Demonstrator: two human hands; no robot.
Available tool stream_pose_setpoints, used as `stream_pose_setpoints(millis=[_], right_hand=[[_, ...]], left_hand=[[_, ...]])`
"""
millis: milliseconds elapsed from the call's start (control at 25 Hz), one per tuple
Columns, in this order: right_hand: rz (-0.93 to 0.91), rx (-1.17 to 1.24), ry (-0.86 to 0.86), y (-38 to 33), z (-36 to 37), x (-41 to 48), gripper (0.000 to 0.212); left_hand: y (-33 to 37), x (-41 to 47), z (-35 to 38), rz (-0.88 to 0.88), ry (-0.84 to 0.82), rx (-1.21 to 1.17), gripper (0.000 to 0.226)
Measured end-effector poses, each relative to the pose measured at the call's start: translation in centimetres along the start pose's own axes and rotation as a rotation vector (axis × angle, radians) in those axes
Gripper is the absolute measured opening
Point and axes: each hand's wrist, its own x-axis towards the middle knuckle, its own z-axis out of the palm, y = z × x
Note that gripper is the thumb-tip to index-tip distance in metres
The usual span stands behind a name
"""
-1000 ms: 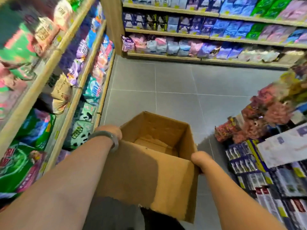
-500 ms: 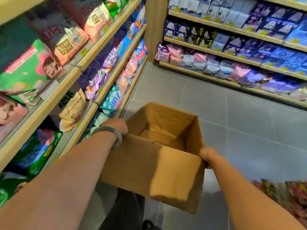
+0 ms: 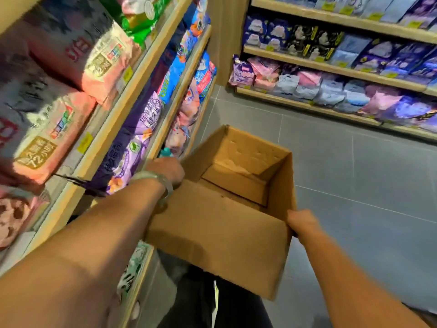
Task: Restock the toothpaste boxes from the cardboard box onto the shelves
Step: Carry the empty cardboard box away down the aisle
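We're looking down at a cardboard box (image 3: 220, 223) carried out in front of us, top open, flaps up, tipped a bit so the inside shows. Inside we see only bare brown bottom flaps, no toothpaste boxes in view. Our left hand (image 3: 165, 170) is on the box's left wall near the top edge, a pale bangle (image 3: 163, 183) on the wrist; the fingers curl over to the far side, so we can't tell exactly how they grip, but they're closed on the cardboard. Our right hand (image 3: 301, 221) pinches the near right corner, fingers wrapped round the edge and mostly hidden behind it.

Left of us, v. close, runs a wooden shelf unit (image 3: 113, 119) packed w/ soft packs: pink ones up top, purple (image 3: 132, 147) and blue further along. The box's left side sits just beside that shelf front, near the purple packs. Across the aisle, well apart, another shelf unit (image 3: 331, 69) holds rows of blue, pink and lilac packs w/ yellow price tags. Grey tiled floor (image 3: 343, 166) between them. Below the box, dark trousers (image 3: 224, 304).
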Motion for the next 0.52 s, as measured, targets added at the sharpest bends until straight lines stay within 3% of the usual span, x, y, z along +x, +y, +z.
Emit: stream_pose_setpoints(millis=[160, 320, 520], right_hand=[[0.016, 0.058, 0.001, -6.6, -0.3, 7.4, 0.039], [0.044, 0.084, -0.049, -13.8, -0.7, 17.2, 0.035], [0.239, 0.332, -0.176, -21.4, 2.6, 31.4, 0.028]], left_hand=[[3.6, 9.1, -0.4, -0.152, 0.201, 0.040, 0.026], [7.2, 21.0, 1.1, -0.018, -0.068, -0.160, 0.034], [12.2, 35.6, 4.8, -0.103, -0.018, -0.382, 0.033]])
